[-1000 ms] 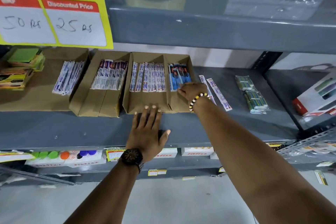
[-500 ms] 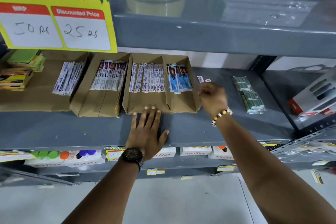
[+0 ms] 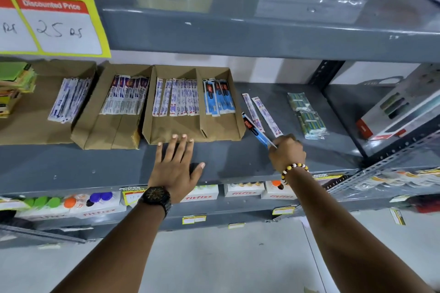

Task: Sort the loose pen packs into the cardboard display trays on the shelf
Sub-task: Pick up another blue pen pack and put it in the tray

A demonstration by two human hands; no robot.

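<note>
Pen packs in slim clear sleeves, printed in blue, white and red, fill cardboard display trays on a grey metal shelf, while three lie outside the cardboard. One loose blue pen pack, with a red-and-black label at its far end, is pinched by its near tip in the right hand, which is closed around it; the pack slants away from that hand toward 11 o'clock, its far end just beside the right wall of the two-compartment tray. Two white pen packs rest flat on the shelf at 12 o'clock from the right hand, side by side and near the held pack. Inside the tray, white-and-blue packs stand in the left compartment and matching blue packs in the right one. The left hand lies flat on the shelf with fingers spread, fingertips touching the tray's front edge; a dark wristwatch sits on that wrist. A beaded bracelet circles the right wrist. At 2 o'clock from the right hand lies a green wrapped bundle.
</note>
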